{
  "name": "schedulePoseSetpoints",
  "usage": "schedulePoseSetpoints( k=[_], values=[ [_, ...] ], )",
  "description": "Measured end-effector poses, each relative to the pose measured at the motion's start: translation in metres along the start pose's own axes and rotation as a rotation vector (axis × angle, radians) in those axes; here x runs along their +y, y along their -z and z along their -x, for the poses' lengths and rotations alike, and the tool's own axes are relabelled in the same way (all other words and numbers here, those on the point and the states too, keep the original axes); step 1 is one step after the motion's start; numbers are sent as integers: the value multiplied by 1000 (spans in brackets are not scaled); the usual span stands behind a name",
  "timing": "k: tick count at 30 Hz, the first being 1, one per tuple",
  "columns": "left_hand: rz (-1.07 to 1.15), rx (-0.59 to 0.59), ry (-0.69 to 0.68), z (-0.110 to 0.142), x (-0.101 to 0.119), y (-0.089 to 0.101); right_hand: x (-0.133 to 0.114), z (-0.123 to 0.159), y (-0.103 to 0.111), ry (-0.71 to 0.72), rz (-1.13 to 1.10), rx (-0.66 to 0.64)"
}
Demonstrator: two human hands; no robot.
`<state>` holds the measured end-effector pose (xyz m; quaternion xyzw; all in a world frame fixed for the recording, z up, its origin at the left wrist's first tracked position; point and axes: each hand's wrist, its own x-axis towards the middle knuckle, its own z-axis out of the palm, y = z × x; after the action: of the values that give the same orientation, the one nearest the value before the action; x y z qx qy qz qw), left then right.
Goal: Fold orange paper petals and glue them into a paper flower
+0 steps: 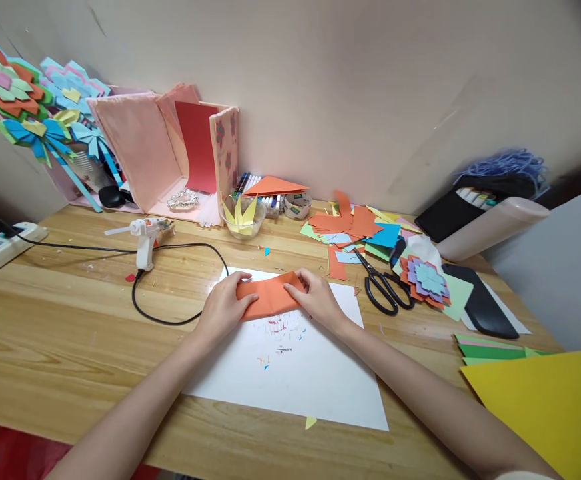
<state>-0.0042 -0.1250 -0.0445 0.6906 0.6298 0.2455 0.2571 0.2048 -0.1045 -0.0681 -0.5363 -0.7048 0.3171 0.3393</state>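
Note:
A creased piece of orange paper (pixel 268 299) is stretched between my two hands, above the upper part of a white sheet (pixel 320 387). My left hand (pixel 226 301) is closed on its left end, thumb on top and fingers at the far edge. At the right end my right hand (pixel 316 297) pinches it, with the thumb on the front face. Small coloured scraps and dark and red marks show on the white sheet just below the paper.
A white hot glue gun (pixel 145 243) with a black cord stands to the left. Black scissors (pixel 385 287), paper offcuts (pixel 350 223) and a layered paper flower (pixel 426 277) lie to the right. Yellow paper (pixel 545 400) covers the near right corner. A plastic bowl (pixel 244 220) sits behind.

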Motion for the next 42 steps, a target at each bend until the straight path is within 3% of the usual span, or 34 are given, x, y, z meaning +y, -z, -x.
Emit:
schedulePoseSetpoints(
  k=[13,20,24,27,31,36,38,42],
  values=[
    [-98,-9,-45,-2,2,-3,-6,4,-2,-11,77,46],
    [-122,54,-99,-5,1,-4,-6,4,-2,-16,83,45],
    [-86,39,-121,-7,-1,-5,-5,3,-2,40,82,71],
    [-23,2,-119,-7,0,-5,-3,2,-3,88,36,105],
    [114,-2,-75,-4,3,-2,1,0,-2,35,-58,151],
    [233,21,-8,-3,6,0,3,-2,0,-19,-314,87],
    [275,-17,-3,-3,6,1,3,-3,0,-34,-406,76],
    [334,-213,-21,-2,7,4,2,-3,1,-1,-463,102]
  ],
)
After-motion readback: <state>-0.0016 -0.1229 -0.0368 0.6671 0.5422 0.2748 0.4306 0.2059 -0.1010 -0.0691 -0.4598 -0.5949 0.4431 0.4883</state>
